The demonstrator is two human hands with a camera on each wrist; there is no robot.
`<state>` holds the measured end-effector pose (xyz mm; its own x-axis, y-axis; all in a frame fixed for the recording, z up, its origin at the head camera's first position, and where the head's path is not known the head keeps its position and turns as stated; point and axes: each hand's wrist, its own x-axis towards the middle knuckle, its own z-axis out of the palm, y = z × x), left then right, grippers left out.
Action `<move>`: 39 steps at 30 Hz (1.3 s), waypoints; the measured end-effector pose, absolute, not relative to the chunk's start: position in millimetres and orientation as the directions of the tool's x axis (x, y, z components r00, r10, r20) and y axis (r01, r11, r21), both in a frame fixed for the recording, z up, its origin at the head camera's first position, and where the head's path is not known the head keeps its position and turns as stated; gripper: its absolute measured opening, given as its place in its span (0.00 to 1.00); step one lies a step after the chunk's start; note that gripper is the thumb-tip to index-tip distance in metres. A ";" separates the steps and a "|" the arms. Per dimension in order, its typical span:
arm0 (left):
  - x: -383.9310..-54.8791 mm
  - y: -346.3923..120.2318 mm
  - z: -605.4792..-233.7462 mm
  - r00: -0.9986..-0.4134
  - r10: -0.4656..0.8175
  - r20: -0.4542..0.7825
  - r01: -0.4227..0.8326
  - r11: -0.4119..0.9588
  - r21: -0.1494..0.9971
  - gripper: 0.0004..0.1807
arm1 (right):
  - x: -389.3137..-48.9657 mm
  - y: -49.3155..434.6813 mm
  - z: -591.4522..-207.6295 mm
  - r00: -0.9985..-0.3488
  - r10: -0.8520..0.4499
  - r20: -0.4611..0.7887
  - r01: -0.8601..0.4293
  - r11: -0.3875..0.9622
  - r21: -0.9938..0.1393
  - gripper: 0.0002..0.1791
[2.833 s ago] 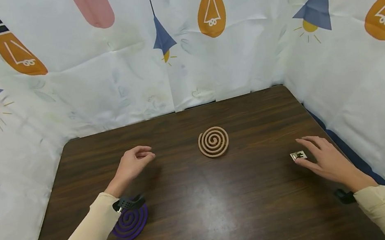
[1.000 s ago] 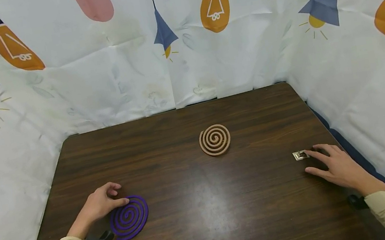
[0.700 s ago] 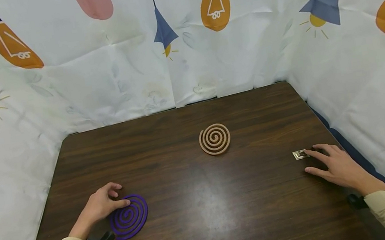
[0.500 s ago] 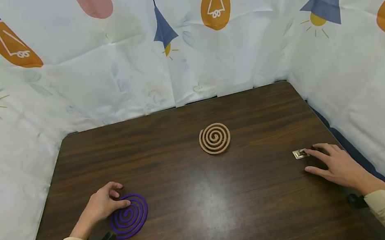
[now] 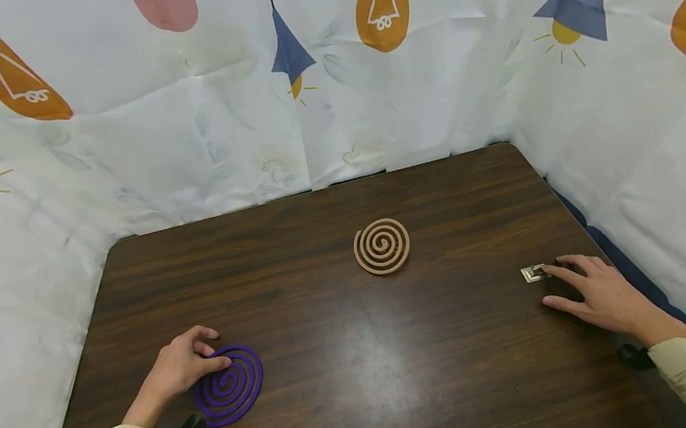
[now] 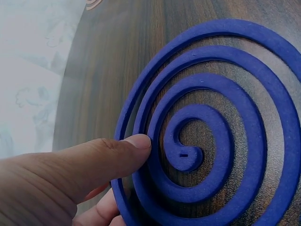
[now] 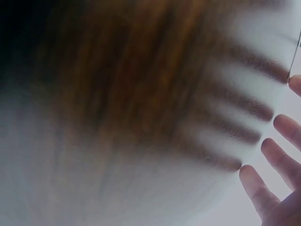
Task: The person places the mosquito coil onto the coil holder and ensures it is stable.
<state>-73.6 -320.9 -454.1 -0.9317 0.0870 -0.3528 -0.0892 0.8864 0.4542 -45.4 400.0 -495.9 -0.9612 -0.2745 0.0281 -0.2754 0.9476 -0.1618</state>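
A purple mosquito coil (image 5: 228, 383) lies at the left front of the table. My left hand (image 5: 175, 365) pinches its left edge. In the left wrist view the thumb (image 6: 136, 143) presses on top of the rings of the coil (image 6: 202, 81), while other fingers curl under the outer edge. At the right, my right hand (image 5: 595, 295) rests with spread fingers, the index fingertip at a small square metal coil stand (image 5: 530, 274). The right wrist view shows several fingertips (image 7: 287, 129) touching the glossy tabletop, each meeting its reflection.
A tan mosquito coil (image 5: 382, 246) lies flat towards the back, right of centre. The dark wooden table (image 5: 374, 424) is bordered at the back and sides by white printed curtains (image 5: 188, 156). Black bands sit on both wrists.
My left hand has come back from above the table onto the purple coil and pinches it. The right hand has shifted slightly off the metal stand. In the last second both hands hardly move.
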 end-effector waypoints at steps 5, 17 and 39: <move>-73.9 -320.0 -454.1 -0.930 0.093 -0.356 -0.088 0.884 0.460 0.31 | -46.2 399.2 -495.6 -0.961 -0.277 0.030 -0.278 0.947 -0.159 0.38; -76.8 -317.5 -446.1 -0.906 0.149 -0.396 -0.083 0.855 0.512 0.24 | -46.9 395.9 -494.3 -0.958 -0.285 0.038 -0.287 0.941 -0.177 0.38; -80.1 -322.0 -451.6 -0.797 0.379 -0.469 -0.134 0.647 0.751 0.13 | -46.7 393.4 -496.3 -0.959 -0.284 0.026 -0.284 0.945 -0.165 0.39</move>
